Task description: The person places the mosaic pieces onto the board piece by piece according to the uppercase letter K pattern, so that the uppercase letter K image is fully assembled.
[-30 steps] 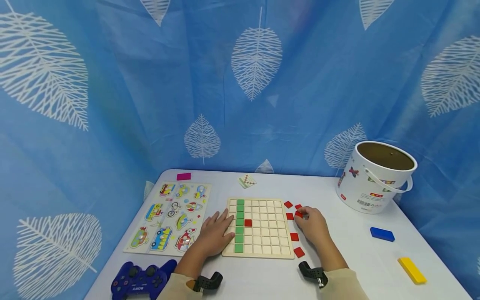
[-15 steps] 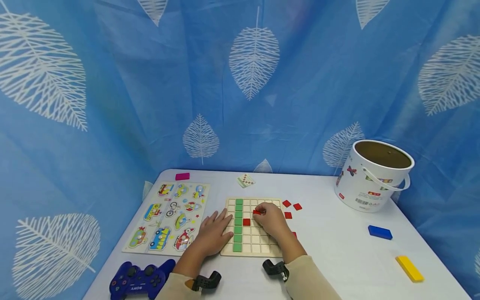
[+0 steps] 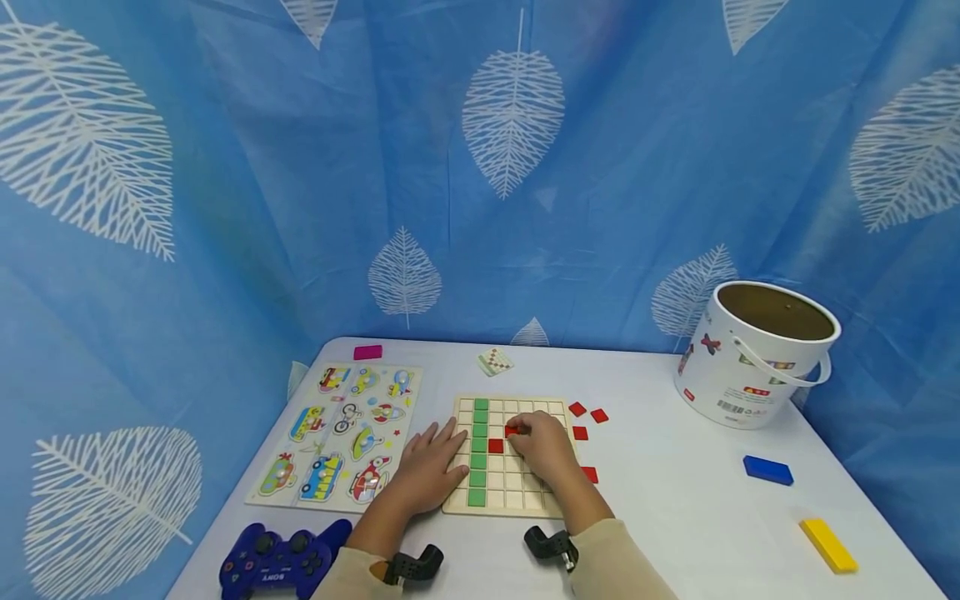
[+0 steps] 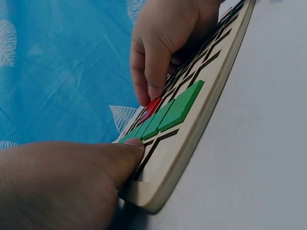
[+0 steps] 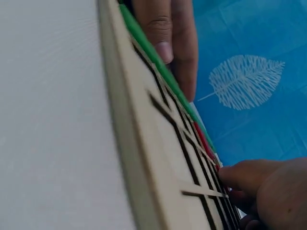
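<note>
1. Head view: grid board point(image 3: 517, 454) lies flat on the white counter point(image 3: 675, 517). Right hand point(image 3: 542, 450) is over the board's middle, fingers curled, pinching a red tile point(image 3: 512, 431) just beyond the red tile already set point(image 3: 496, 446) (that one sits next to the green column point(image 3: 479, 450)). Left hand point(image 3: 429, 467) lies flat on the board's left edge, fingers spread and straight, holding nothing. Loose red tiles point(image 3: 587, 412) lie just right of the board. Left of the board: vehicle puzzle point(image 3: 337, 433); near left of it, blue gamepad point(image 3: 277, 562). Well right of the board: white bucket point(image 3: 750, 354), blue block point(image 3: 767, 470), yellow block point(image 3: 827, 545). Beyond the board: pink block point(image 3: 367, 352) and a small pattern card point(image 3: 494, 362).

2. Left wrist view: left hand point(image 4: 62, 187) close up, thumb tip pressed on the board point(image 4: 192, 143) rim. Green column point(image 4: 168, 115) runs away from it. Right hand point(image 4: 168, 43) fingertips pinch the red tile point(image 4: 152, 105) down at the board surface.

3. Right wrist view: board point(image 5: 153, 158) edge-on, blurry. Right hand point(image 5: 268, 191) fingers curled at the red tile (barely visible). Left hand point(image 5: 168, 33) fingers lie straight by the green column point(image 5: 144, 38).
</note>
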`<state>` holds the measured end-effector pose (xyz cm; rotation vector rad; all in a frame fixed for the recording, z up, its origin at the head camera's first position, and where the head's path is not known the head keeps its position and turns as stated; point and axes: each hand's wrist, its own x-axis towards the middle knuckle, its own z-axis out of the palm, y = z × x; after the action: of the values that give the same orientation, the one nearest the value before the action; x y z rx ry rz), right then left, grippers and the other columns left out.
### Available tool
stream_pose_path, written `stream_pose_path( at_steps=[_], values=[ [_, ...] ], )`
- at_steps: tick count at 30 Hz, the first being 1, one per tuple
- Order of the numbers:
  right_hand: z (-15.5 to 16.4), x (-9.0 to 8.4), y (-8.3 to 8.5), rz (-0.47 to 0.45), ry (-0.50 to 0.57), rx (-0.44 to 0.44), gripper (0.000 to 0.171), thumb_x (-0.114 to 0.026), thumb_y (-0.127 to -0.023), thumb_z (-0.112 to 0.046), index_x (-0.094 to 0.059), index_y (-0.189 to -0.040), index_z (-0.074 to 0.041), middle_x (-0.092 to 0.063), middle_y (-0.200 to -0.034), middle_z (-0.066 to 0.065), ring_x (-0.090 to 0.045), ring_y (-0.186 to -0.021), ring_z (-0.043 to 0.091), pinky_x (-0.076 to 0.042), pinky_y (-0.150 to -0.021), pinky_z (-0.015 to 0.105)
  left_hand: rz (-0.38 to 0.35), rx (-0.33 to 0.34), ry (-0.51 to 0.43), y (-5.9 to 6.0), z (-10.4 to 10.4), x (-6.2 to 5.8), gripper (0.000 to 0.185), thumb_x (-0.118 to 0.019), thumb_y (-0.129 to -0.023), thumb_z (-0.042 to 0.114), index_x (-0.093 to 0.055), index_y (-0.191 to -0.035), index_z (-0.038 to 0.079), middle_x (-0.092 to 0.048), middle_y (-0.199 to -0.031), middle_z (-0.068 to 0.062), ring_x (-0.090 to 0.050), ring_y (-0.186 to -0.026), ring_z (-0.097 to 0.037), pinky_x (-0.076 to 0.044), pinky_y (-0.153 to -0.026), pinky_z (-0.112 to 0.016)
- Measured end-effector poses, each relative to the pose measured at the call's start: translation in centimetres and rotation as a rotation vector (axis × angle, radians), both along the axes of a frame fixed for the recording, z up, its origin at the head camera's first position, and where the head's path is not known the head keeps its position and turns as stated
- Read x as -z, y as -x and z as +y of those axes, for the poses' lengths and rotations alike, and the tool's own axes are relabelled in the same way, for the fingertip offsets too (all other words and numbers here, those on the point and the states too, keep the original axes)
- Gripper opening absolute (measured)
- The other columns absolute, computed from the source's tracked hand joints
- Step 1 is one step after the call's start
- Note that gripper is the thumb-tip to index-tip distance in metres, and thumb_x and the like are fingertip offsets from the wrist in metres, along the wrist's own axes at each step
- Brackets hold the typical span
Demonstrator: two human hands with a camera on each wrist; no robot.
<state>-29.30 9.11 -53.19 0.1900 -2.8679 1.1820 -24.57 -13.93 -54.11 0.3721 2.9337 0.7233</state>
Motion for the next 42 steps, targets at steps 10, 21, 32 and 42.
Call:
stream_pose_path(
  at_steps=[10,21,32,42],
  values=[
    [5.7,-1.7,-0.9,0.059,0.077,0.108,0.026,-0.07,-0.097,-0.014,-0.074,-0.123,-0.012,-0.069,-0.115,0.006,-0.062,-0.105,0.025,-0.055,-0.088,0.043,-0.005,0.017,-0.015,-0.4,0.3,0.3,0.064,-0.061,-0.104,0.043,-0.044,-0.161,0.02,-0.027,-0.174,-0.008,-0.019,-0.16,-0.041,-0.012,-0.128,-0.065],
    [11.4,0.1,-0.8,-0.139,0.003,0.137,0.048,-0.074,-0.095,-0.02,-0.064,-0.14,-0.01,-0.062,-0.133,0.014,-0.055,-0.113,0.03,-0.051,-0.103,0.053,-0.001,-0.004,0.011,-0.4,-0.2,0.1,0.065,-0.062,-0.103,0.043,-0.044,-0.161,0.021,-0.028,-0.173,-0.008,-0.019,-0.16,-0.04,-0.012,-0.128,-0.064],
    [11.0,0.3,-0.6,-0.116,-0.071,0.145,0.036,-0.075,-0.095,-0.022,-0.071,-0.129,-0.01,-0.06,-0.137,0.016,-0.058,-0.122,0.033,-0.05,-0.11,0.058,0.006,0.005,-0.003,-0.3,-0.1,0.2,0.064,-0.062,-0.103,0.043,-0.045,-0.16,0.019,-0.028,-0.173,-0.008,-0.02,-0.16,-0.041,-0.012,-0.127,-0.065],
    [10.7,-0.5,-0.3,-0.111,0.003,0.21,0.031,-0.074,-0.094,-0.022,-0.069,-0.12,-0.007,-0.066,-0.118,0.014,-0.058,-0.104,0.028,-0.056,-0.092,0.046,0.003,0.013,0.016,0.1,-0.1,0.1,0.064,-0.062,-0.103,0.044,-0.044,-0.161,0.02,-0.027,-0.174,-0.008,-0.019,-0.16,-0.04,-0.012,-0.128,-0.064]
  ],
)
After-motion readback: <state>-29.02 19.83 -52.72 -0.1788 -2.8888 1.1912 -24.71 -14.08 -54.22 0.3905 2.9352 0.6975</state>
